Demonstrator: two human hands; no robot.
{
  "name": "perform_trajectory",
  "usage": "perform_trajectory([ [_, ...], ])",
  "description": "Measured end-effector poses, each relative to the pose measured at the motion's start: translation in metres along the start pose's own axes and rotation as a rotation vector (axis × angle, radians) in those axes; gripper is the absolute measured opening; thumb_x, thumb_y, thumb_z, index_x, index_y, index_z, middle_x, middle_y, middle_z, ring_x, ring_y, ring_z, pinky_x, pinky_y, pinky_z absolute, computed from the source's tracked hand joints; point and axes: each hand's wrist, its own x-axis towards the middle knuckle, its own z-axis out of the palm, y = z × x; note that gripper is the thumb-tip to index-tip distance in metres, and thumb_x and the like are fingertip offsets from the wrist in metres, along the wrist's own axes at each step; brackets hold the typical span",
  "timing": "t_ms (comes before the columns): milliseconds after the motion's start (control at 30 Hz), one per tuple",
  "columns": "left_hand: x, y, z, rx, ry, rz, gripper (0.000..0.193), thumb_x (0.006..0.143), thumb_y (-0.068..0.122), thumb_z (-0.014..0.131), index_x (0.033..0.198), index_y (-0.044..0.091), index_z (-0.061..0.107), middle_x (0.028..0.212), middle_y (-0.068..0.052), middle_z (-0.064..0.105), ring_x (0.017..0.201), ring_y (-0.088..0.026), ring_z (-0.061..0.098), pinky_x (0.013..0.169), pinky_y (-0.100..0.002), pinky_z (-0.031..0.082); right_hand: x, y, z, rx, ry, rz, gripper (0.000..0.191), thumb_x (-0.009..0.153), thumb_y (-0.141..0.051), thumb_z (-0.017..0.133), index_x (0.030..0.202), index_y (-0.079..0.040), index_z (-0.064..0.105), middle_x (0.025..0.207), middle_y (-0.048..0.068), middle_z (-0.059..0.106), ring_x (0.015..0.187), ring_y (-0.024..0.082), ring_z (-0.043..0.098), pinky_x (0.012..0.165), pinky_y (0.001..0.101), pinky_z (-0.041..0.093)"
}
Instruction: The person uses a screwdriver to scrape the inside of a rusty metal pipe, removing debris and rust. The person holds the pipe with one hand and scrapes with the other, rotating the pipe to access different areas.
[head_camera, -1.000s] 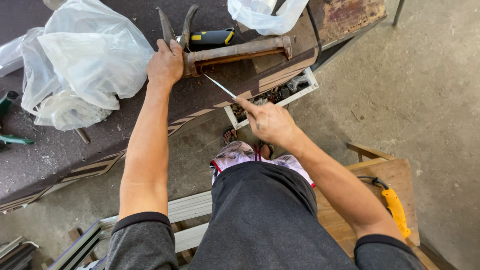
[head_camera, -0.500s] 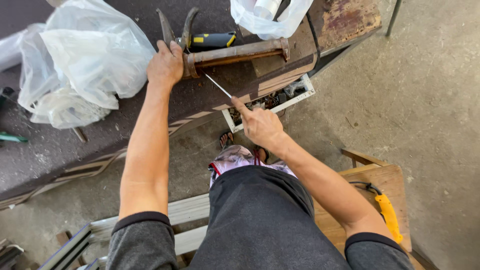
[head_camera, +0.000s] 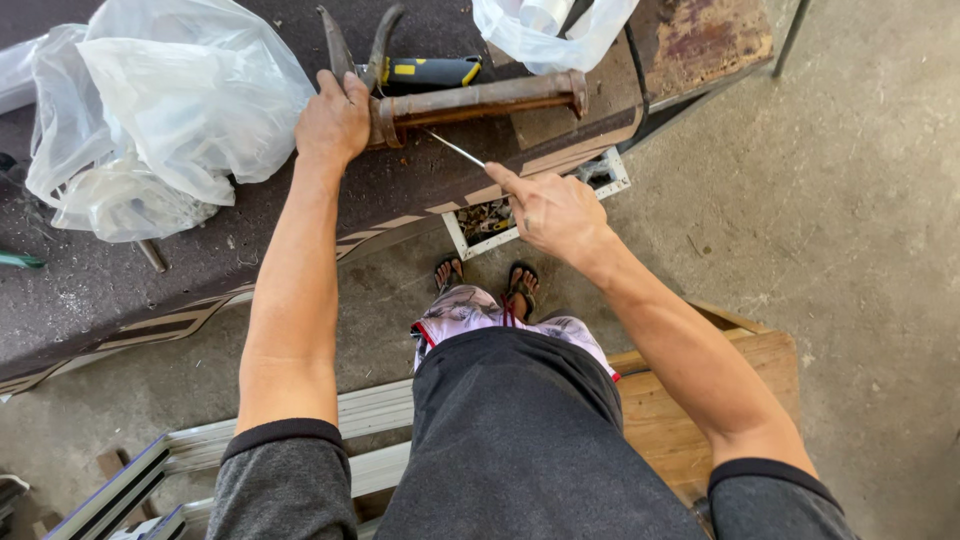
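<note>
Gun: rusty brown caulk gun (head_camera: 480, 100), long half-open barrel w/ round end plate at its right end; lies across the dark desk (head_camera: 120, 290), near the far edge, roughly level in head view.
Handle: two curved metal levers (head_camera: 355, 45) stick up past the gun's left end.
L hand (head_camera: 333, 122): grip closed over the gun's left end, knuckles up, arm straight out over the desk.
R hand (head_camera: 553, 208): grip narrow, fingers pinched on a thin metal rod (head_camera: 455, 150); index finger lies along it.
Rod: slim, shiny, slanted; far tip meets the gun's underside near the L hand, near end hidden in the R hand.
Tool: black-and-yellow handle (head_camera: 432, 71) just behind the gun, touching or nearly so; cannot tell which.
Bag 1: big clear plastic bag (head_camera: 180, 110), crumpled, on desk left of the L hand; contents too blurred to tell.
Bag 2: smaller clear bag (head_camera: 555, 28) at top edge, behind the gun; holds a pale rolled item.
Tray: white-rimmed box (head_camera: 530, 205) on the floor below the desk edge, partly behind the R hand; holds small mixed metal bits.
Desk edge: pale striped band (head_camera: 190, 325) along the front.
Plank: wooden board (head_camera: 690, 400) at right, under the R forearm.
Rails: pale metal profiles (head_camera: 200, 445) on the floor at lower left.
</note>
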Motion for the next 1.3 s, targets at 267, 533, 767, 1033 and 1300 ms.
perform_trajectory([
  [267, 0.009, -0.007, 0.003, 0.019, -0.019, -0.02, 0.051, 0.109, 0.047, 0.032, 0.119, -0.001, 0.046, 0.104, -0.038, 0.065, 0.101, -0.057, 0.062, 0.092, -0.063, 0.046, 0.007, 0.006, -0.001, -0.1, -0.089, -0.018, 0.057, 0.102, -0.027, 0.05, 0.157, -0.037, 0.039, 0.077, 0.016, 0.069, 0.063, 0.033, 0.067, 0.058, 0.0485, 0.056],
  [533, 0.006, -0.003, -0.004, 0.02, -0.039, -0.062, 0.054, 0.109, 0.048, 0.03, 0.122, -0.002, 0.047, 0.109, -0.037, 0.066, 0.106, -0.055, 0.062, 0.095, -0.062, 0.046, -0.006, 0.003, -0.002, -0.009, -0.191, 0.119, 0.056, 0.105, -0.03, 0.043, 0.16, -0.036, 0.029, 0.075, 0.012, 0.067, 0.06, 0.027, 0.066, 0.052, 0.0407, 0.058],
  [767, 0.001, 0.001, -0.013, 0.004, -0.084, -0.07, 0.055, 0.109, 0.046, 0.028, 0.123, -0.003, 0.046, 0.11, -0.037, 0.066, 0.108, -0.053, 0.063, 0.096, -0.06, 0.047, -0.012, 0.016, -0.003, 0.02, -0.074, 0.035, 0.052, 0.105, -0.031, 0.051, 0.156, -0.033, 0.041, 0.074, 0.011, 0.068, 0.063, 0.027, 0.067, 0.059, 0.0406, 0.057],
  [1033, -0.002, -0.003, -0.028, -0.014, -0.097, -0.061, 0.056, 0.108, 0.048, 0.029, 0.122, -0.003, 0.048, 0.113, -0.034, 0.066, 0.11, -0.052, 0.062, 0.097, -0.06, 0.046, -0.007, -0.033, 0.035, 0.31, 0.157, -0.041, 0.054, 0.1, -0.022, 0.059, 0.153, -0.029, 0.048, 0.075, 0.012, 0.071, 0.065, 0.029, 0.07, 0.063, 0.0435, 0.057],
  [1300, 0.004, -0.013, -0.025, -0.059, -0.144, -0.048, 0.057, 0.106, 0.048, 0.03, 0.123, -0.004, 0.046, 0.116, -0.036, 0.065, 0.112, -0.054, 0.061, 0.099, -0.059, 0.045, -0.034, -0.043, 0.04, 0.046, 0.159, 0.224, 0.056, 0.105, -0.028, 0.052, 0.159, -0.033, 0.038, 0.071, 0.014, 0.066, 0.059, 0.032, 0.065, 0.056, 0.0471, 0.056],
])
